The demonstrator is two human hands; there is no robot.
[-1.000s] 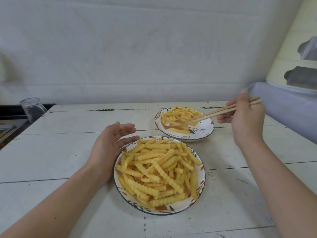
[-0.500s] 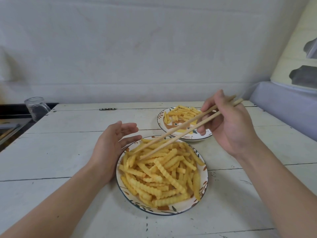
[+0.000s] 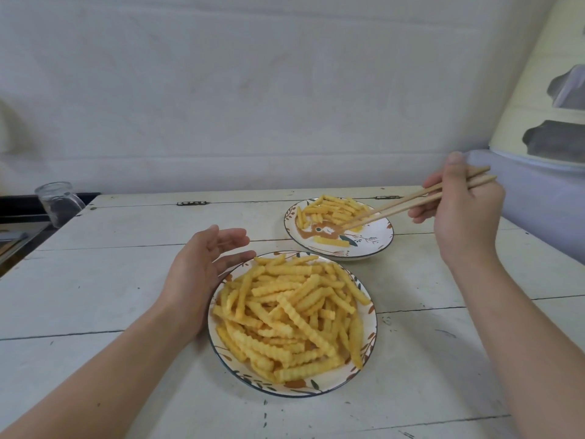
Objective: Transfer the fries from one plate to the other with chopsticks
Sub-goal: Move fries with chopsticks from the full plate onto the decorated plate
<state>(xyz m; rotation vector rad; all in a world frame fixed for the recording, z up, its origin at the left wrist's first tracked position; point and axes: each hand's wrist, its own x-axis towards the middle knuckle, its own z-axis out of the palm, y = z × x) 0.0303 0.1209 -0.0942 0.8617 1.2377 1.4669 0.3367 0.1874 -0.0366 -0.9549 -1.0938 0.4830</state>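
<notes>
A near plate (image 3: 368, 340) with a leaf pattern is heaped with crinkle-cut fries (image 3: 294, 315). Behind it to the right stands a far plate (image 3: 378, 240) with a smaller pile of fries (image 3: 332, 209). My right hand (image 3: 462, 213) grips a pair of wooden chopsticks (image 3: 411, 201) whose tips reach down among the fries on the far plate. Whether the tips hold a fry is not clear. My left hand (image 3: 199, 274) rests with relaxed fingers against the left rim of the near plate.
Both plates sit on a white plank table (image 3: 110, 280) against a white wall. A glass jar (image 3: 57, 201) stands at the table's far left corner. A pale blue cushioned surface (image 3: 538, 201) lies past the right edge.
My right hand has swung the chopsticks from over the near plate back to the far plate. My left hand has stayed beside the near plate.
</notes>
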